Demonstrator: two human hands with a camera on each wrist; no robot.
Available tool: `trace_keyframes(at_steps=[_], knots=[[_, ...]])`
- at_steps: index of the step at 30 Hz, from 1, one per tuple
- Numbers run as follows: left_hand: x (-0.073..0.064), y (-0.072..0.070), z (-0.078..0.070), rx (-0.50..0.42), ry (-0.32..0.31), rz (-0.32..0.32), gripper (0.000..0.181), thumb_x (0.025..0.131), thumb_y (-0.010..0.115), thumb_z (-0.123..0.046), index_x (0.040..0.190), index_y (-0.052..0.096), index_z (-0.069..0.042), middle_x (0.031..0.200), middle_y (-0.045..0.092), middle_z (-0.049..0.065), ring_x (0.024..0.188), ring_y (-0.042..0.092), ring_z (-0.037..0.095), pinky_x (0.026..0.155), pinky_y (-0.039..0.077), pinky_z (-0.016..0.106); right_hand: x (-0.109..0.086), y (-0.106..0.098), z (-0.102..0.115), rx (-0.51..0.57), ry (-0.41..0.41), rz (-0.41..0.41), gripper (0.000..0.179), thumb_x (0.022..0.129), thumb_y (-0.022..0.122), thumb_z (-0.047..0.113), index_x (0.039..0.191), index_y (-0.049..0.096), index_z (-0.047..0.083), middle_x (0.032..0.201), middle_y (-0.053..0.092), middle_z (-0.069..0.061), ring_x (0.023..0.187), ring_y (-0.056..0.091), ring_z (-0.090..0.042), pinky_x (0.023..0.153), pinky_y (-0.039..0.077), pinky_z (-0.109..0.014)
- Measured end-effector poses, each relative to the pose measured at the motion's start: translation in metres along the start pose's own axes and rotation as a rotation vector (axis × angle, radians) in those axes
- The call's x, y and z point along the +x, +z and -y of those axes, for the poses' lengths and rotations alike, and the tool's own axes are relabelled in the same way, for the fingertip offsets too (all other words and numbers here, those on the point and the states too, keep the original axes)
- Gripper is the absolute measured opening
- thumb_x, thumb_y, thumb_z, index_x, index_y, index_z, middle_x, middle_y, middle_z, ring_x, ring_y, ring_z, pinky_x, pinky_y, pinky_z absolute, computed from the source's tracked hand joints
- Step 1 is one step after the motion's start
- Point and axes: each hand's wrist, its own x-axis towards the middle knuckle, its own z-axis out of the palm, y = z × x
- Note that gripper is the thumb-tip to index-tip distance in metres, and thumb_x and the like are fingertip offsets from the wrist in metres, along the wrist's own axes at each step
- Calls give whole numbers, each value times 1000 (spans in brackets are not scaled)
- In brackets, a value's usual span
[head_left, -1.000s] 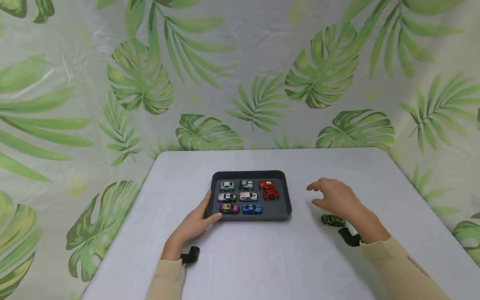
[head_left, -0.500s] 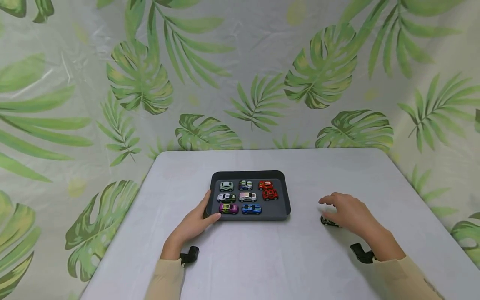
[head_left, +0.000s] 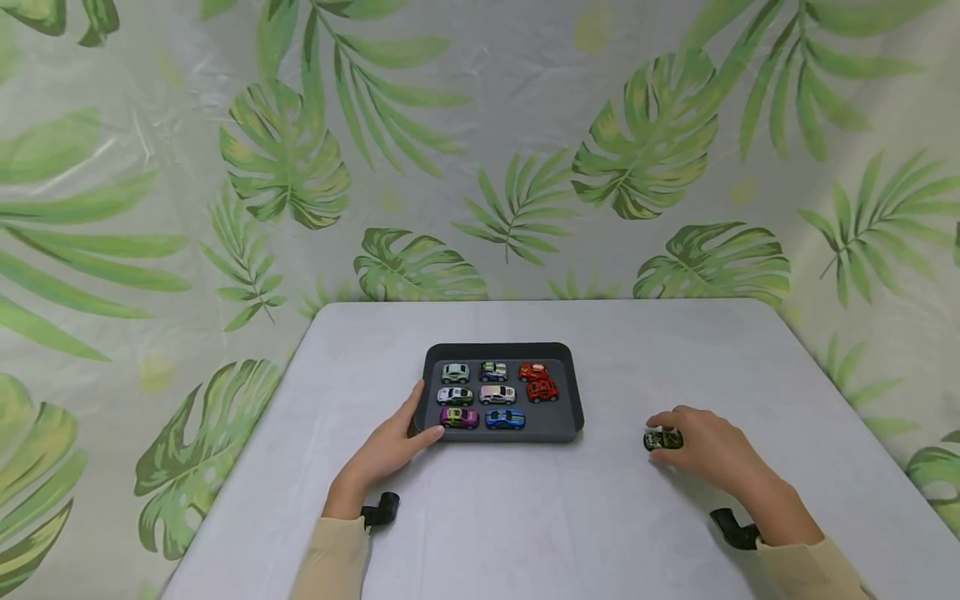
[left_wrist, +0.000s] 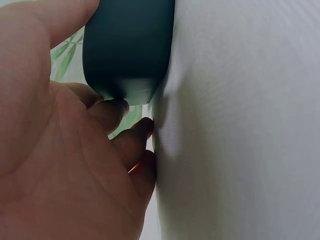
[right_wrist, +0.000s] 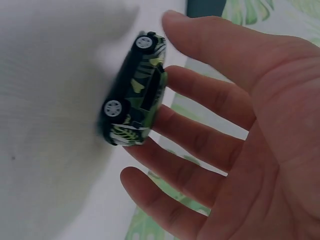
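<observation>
My left hand [head_left: 390,444] holds the left side of a dark grey tray [head_left: 566,421], thumb over the near corner. In the left wrist view, curled fingers [left_wrist: 115,112] touch the tray's outer wall [left_wrist: 127,50]. Far to the right, my right hand [head_left: 708,442] reaches around a camouflage-green toy car [head_left: 663,439] on the table. Seen from the right wrist, its fingers [right_wrist: 200,135] extend behind the toy car [right_wrist: 137,92], while the thumb [right_wrist: 200,37] stands slightly apart from it.
Inside the tray sit several toy cars, among them a purple one [head_left: 459,418], a blue one [head_left: 505,419], a white one [head_left: 497,394] and a red one [head_left: 542,391]. The white-covered table [head_left: 525,517] backs onto a leaf-patterned curtain [head_left: 525,125].
My right hand has moved down and to the right, from above the table onto the green toy car, its thumb and fingers now either side of it. My left hand stays at the tray.
</observation>
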Motion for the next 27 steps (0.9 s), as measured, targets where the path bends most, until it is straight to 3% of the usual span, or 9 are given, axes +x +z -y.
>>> trace_keyframes(at_steps=[15,27], knots=[[-1,0,0,-9,-10,10,95,94,64,-56,164,6,-30,166,18,7,150,22,33,117,22,57,-1,6,-5,-10,-11,-32,39,74,88,17,111,76,9,100,68,-5,93,65,-35,73,53,-52],[1,-1,0,-5,-7,6,94,94,64,-57,164,7,-30,166,19,7,150,21,32,117,22,56,3,7,-8,-14,1,-40,36,74,88,14,108,77,11,99,69,-4,92,66,-35,73,53,-53]])
